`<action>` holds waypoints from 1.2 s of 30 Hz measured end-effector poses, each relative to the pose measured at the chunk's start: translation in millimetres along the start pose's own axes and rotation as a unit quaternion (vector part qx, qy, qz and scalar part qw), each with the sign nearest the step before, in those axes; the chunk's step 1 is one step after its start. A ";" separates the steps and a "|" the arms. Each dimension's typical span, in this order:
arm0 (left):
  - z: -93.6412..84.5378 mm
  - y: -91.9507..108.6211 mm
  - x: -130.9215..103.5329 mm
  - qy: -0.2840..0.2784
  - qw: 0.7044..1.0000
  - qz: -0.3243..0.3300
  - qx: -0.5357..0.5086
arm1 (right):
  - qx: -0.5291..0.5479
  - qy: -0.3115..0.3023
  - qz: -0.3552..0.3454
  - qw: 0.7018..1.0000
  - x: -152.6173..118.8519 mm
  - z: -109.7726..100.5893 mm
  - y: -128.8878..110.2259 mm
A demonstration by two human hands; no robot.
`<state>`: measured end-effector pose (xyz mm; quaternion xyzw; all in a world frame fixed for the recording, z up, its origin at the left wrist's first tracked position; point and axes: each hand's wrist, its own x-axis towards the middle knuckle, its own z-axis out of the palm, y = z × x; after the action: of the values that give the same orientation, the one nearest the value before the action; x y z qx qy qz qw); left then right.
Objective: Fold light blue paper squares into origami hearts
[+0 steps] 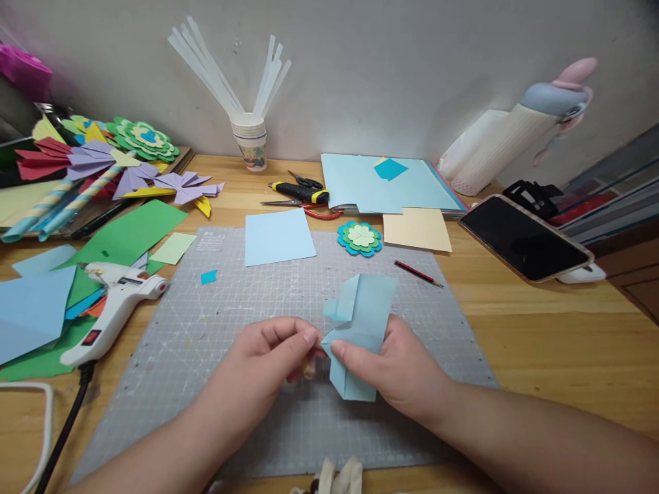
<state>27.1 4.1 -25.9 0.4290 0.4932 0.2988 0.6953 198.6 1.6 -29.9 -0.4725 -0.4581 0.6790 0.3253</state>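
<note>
A light blue sheet of paper [366,309] with folded flaps along its left side is held up over the grey cutting mat [206,384]. My right hand [404,363] is closed on its lower right part, thumb in front and fingers behind. At a pointed corner on the paper's left edge, my left hand [281,353] pinches with thumb and forefinger; its other fingers are curled and partly hidden. Beyond the hands on the mat lie a square of pale blue paper [279,237], a layered paper flower [360,238] and a small blue scrap [209,276].
A pencil [418,273] lies right of the paper. To the left, a white glue gun [110,312] rests by coloured sheets. Scissors [303,206], a utility knife [299,192] and a stack of paper cups [252,147] with white sticks stand behind. A phone [528,237] is at right.
</note>
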 end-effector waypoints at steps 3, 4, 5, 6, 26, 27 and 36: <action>-1.8 -1.4 0.3 -0.018 0.998 -0.021 -0.054 | -0.012 0.023 0.005 1.000 -0.7 -0.5 0.0; -2.3 -1.7 -0.1 -0.025 0.997 -0.029 -0.068 | -0.015 0.029 0.005 0.999 -0.9 -0.6 0.3; -2.8 -2.0 -0.7 -0.031 0.996 -0.038 -0.079 | -0.017 0.032 0.005 0.999 -1.0 -0.8 0.6; -3.3 -2.3 -1.3 -0.037 0.994 -0.048 -0.089 | -0.018 0.032 0.004 0.999 -1.2 -0.9 0.9; -3.8 -4.3 -0.3 -0.043 0.994 -0.047 -0.089 | -0.106 0.044 -0.026 0.993 -3.6 1.6 -1.2; -3.3 -3.5 -0.4 -0.047 0.994 -0.047 -0.088 | -0.104 0.040 -0.031 0.993 -3.5 1.9 -1.8; 5.9 1.8 -4.5 0.057 0.992 0.040 0.105 | -0.151 0.052 -0.028 0.987 -5.7 1.9 6.3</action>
<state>31.1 -0.7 -21.5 0.5013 0.5431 0.2968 0.6047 198.7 -6.3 -33.5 -0.5380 -0.5510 0.5668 0.2927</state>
